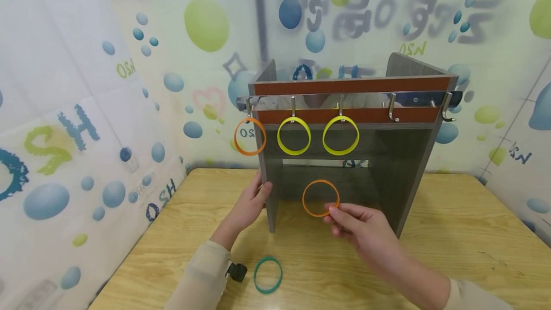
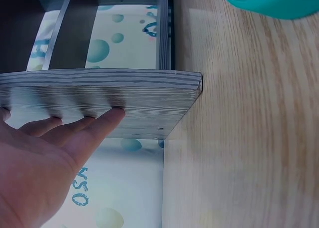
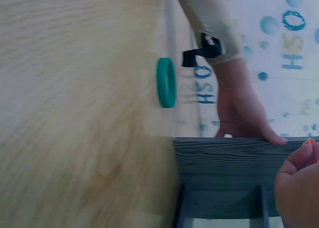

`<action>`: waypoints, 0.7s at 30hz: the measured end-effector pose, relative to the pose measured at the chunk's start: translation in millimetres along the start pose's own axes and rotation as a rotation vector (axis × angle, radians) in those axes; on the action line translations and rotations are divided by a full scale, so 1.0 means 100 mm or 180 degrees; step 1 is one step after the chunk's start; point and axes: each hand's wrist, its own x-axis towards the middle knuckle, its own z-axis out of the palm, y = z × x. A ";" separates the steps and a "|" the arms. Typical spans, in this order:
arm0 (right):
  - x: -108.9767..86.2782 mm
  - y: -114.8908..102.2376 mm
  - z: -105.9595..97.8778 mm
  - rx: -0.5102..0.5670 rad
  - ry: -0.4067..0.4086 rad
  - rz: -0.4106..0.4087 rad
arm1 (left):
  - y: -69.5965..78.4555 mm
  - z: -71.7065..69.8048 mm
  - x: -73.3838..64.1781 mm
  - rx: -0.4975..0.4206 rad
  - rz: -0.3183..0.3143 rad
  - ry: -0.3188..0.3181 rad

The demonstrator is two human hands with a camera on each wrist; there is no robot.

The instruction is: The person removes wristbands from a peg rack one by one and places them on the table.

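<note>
My right hand (image 1: 366, 228) pinches the lower right edge of an orange wristband (image 1: 303, 198) between thumb and fingertips. It holds the band upright before the open front of a grey wooden rack (image 1: 415, 176). My left hand (image 1: 248, 202) rests on the rack's left panel, its extended fingers touching the outer face in the left wrist view. Across the rack's top runs a shiny metal hook rail (image 1: 318, 101). Another orange wristband (image 1: 236, 143) hangs on the leftmost hook. Beside it hang a yellow wristband (image 1: 280, 143) and a second yellow wristband (image 1: 325, 143), one per hook.
A teal wristband (image 1: 255, 277) lies on the wooden table (image 1: 193, 233), near my left forearm. To the right of the yellow bands, a bare hook (image 1: 392, 107) and another bare hook (image 1: 446, 107) stick out. A patterned curtain (image 1: 172, 27) stands behind and beside the table.
</note>
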 end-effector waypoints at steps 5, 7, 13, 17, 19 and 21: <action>0.02 0.15 -0.04 -0.0235 -0.0194 0.0247 | 0.00 0.00 0.00 0.0010 -0.0015 0.0009; 0.02 0.20 -0.05 -0.0280 -0.0246 0.0296 | 0.00 0.00 0.00 0.0024 -0.0011 0.0013; 0.02 0.27 -0.05 -0.0282 -0.0279 0.0349 | -0.03 0.01 0.00 0.0063 0.0009 0.0018; 0.03 0.32 -0.04 -0.0343 -0.0299 0.0374 | 0.00 0.01 0.00 0.0069 -0.0004 0.0029; 0.03 0.35 -0.03 -0.0381 -0.0306 0.0403 | 0.00 0.01 -0.01 0.0067 -0.0006 0.0031; 0.02 0.38 -0.02 -0.0401 -0.0315 0.0434 | 0.01 0.01 -0.01 0.0061 -0.0007 0.0028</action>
